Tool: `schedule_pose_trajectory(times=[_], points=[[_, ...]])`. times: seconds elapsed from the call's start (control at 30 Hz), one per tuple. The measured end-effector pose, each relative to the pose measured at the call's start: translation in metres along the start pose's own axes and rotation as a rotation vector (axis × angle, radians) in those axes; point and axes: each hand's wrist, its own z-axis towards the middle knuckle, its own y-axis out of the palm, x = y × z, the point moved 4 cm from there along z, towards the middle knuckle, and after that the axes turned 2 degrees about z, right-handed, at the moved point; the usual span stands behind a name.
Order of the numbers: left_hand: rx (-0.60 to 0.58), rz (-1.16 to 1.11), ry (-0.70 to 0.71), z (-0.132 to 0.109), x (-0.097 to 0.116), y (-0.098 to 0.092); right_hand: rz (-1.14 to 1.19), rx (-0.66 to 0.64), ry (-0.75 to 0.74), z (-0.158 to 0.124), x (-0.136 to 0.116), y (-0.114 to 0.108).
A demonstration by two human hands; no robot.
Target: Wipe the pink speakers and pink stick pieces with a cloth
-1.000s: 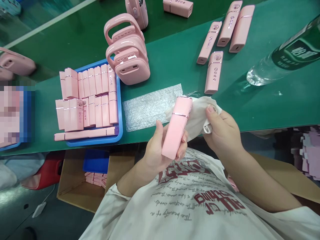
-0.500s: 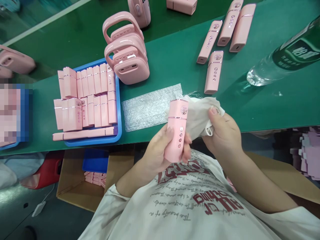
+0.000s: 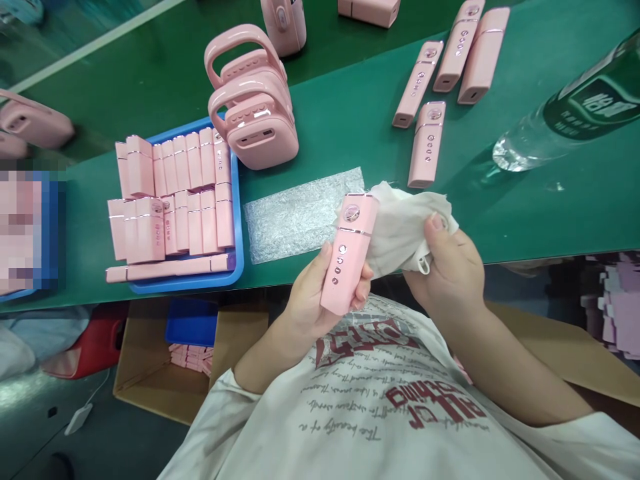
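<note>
My left hand (image 3: 313, 293) is wrapped round a pink device (image 3: 350, 257) with a round emblem and a row of small buttons facing up. A crumpled white cloth (image 3: 407, 223) is pinched in my right hand (image 3: 450, 267), and its left part lies against or behind the device's right side. Under and left of the device, a clear bubble-wrap sleeve (image 3: 295, 220) lies flat on the green table (image 3: 345, 113). Several similar pink devices fill a blue tray (image 3: 239, 247) at the left.
Pink handled units (image 3: 263, 127) stand beside the tray. More pink devices (image 3: 427, 143) lie at the upper right, near a water bottle (image 3: 565, 113). Below the table edge is an open cardboard box (image 3: 145, 373).
The pink device has turned in my left hand, so its button face points more to the left. My right hand has shifted slightly right with the cloth.
</note>
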Motion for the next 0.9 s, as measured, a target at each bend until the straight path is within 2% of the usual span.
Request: schedule_pose_trajectory(times=[0.13,0.5,0.63,0.73,0.83,0.9], points=[[0.038,0.011,0.015,0.001,0.001,-0.002,-0.007,0.002,-0.004,0.0,0.0,0.001],[-0.022,-0.046,-0.027,0.0,0.003,0.005,0.002,-0.034,-0.022,-0.002,0.001,0.0],[0.007,-0.013,-0.028,0.0,0.004,0.004,-0.147,-0.007,-0.009,0.0,0.003,-0.009],[0.046,0.091,-0.01,0.004,0.0,-0.001,-0.316,-0.056,0.105,0.003,0.009,-0.012],[0.089,0.249,0.02,0.011,-0.009,-0.01,-0.363,-0.196,0.257,0.008,0.017,-0.004],[0.099,0.35,0.013,0.013,-0.012,-0.015,-0.403,-0.248,0.287,0.015,0.015,0.004]])
